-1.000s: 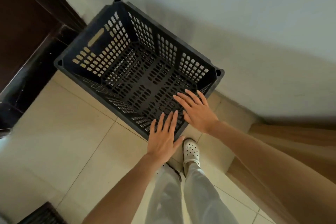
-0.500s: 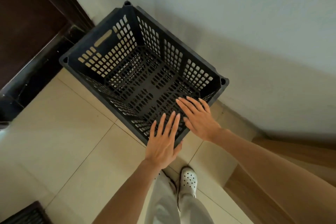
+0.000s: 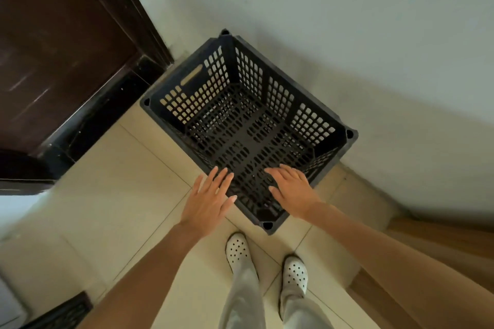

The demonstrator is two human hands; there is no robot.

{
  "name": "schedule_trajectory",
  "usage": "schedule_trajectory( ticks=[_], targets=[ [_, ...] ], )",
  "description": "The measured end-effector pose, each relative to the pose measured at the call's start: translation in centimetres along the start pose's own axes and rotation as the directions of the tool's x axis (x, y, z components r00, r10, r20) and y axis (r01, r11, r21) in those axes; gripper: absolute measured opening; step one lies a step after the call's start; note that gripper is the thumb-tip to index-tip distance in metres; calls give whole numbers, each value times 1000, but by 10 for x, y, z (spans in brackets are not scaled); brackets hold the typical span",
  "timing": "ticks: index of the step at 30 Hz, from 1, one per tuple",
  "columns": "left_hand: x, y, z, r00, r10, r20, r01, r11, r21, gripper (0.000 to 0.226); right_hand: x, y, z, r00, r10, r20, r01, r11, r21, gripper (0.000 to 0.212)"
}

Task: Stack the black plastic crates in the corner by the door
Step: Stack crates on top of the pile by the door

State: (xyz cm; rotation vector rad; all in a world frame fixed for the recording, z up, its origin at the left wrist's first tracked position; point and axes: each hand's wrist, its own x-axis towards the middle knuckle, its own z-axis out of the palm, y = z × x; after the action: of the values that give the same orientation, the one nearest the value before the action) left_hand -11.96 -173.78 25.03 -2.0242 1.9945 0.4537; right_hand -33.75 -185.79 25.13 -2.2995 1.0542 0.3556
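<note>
A black plastic crate [image 3: 248, 128] stands open side up in the corner where the pale wall [image 3: 347, 21] meets the dark wooden door [image 3: 53, 48], one long side along the wall and one short end toward the door frame. Its walls and bottom are a lattice of small slots, and the end wall nearest the door has an oblong handle cut-out. Whether it sits straight on the tiled floor [image 3: 112, 195] or on another crate beneath it cannot be told from this angle, though the rim appears raised above the tiles. Both hands are held out, palms down, over the near rim of the crate. The left hand [image 3: 208, 203] has its fingers [image 3: 222, 179] spread wide and straight, their tips over the near left edge of the crate, holding nothing. The right hand [image 3: 294, 189] is likewise empty, its fingers loosely spread and slightly curved above the near right part of the crate; whether either hand touches the plastic cannot be told. Below, two feet in white perforated clogs [image 3: 238, 248] and light trousers stand on the tiles just in front of the crate's nearest corner. At the lower left edge, part of another dark latticed object [image 3: 64, 312] lies on the floor, well apart from the corner.
</note>
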Motion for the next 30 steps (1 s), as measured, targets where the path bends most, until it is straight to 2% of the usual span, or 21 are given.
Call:
schedule_trajectory(
  ticks=[4, 9, 12, 15, 18, 20, 24, 30],
  targets=[
    [20, -64, -13, 1000, 11, 0, -10, 997, 70, 62, 35, -51, 7, 998, -40, -40, 42, 997, 60, 53],
    [64, -138, -23, 1000, 21, -21, -19, 995, 100, 67, 97, -117, 14, 1000, 28, 6, -28, 993, 116, 66],
    [90, -179, -26, 989, 146, -25, -141, 980, 141, 66, 132, -149, 22, 997, 64, 32, -67, 993, 100, 69],
    [114, -209, -27, 949, 314, 19, -311, 927, 212, 68, 165, -175, 25, 990, 141, -27, -136, 981, 138, 65],
    [139, -227, -34, 902, 427, 60, -429, 875, 222, 73, 183, -191, 27, 965, 245, -96, -225, 957, 184, 57],
    [149, -231, -34, 899, 436, 33, -433, 877, 207, 74, 185, -193, 26, 955, 275, -116, -253, 952, 171, 52],
    [147, -230, -28, 900, 436, -10, -430, 891, 145, 71, 181, -194, 27, 949, 294, -116, -279, 952, 129, 35],
    [136, -232, -35, 891, 453, -25, -443, 881, 166, 78, 177, -198, 26, 962, 257, -92, -248, 964, 96, 36]
  ],
)
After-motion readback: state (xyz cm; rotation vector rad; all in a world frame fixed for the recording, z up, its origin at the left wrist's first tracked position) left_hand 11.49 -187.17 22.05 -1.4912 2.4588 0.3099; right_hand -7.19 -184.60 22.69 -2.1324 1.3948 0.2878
